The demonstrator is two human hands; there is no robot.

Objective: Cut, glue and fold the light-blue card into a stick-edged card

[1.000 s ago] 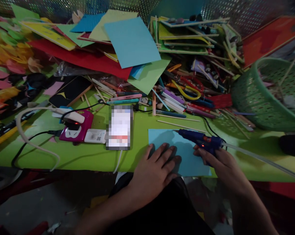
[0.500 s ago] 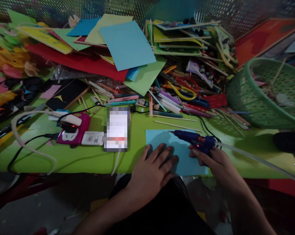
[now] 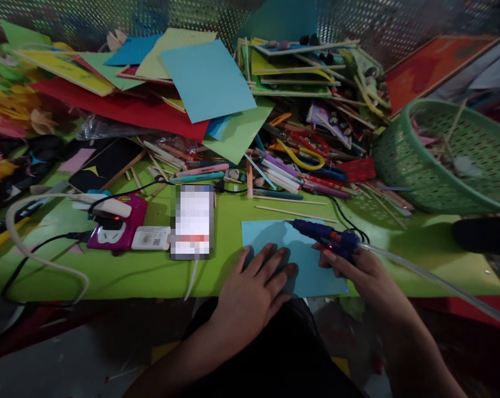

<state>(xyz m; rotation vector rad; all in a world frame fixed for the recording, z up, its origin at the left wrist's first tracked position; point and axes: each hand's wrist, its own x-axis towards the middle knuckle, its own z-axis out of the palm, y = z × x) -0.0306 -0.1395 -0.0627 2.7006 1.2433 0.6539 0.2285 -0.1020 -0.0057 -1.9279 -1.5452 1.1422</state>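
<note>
A light blue paper sheet [image 3: 311,260] lies at the front edge of the green table [image 3: 142,271]. My left hand [image 3: 253,287] lies flat on the sheet's left part with its fingers spread. My right hand [image 3: 359,271] is wrapped round the grip of a blue glue gun [image 3: 326,237], whose nozzle points left over the sheet's top edge. A small red light glows on the gun. A clear glue stick [image 3: 432,279] juts out of its back toward the right.
A phone [image 3: 191,221] with a blurred screen, a white charger [image 3: 150,237] and a magenta power strip [image 3: 117,224] lie left of the sheet. Coloured paper, pens and sticks pile up behind. A green basket [image 3: 448,160] stands at the right.
The view has shifted slightly, so everything sits a little further left in the frame. Both hands keep their places on the sheet and the glue gun.
</note>
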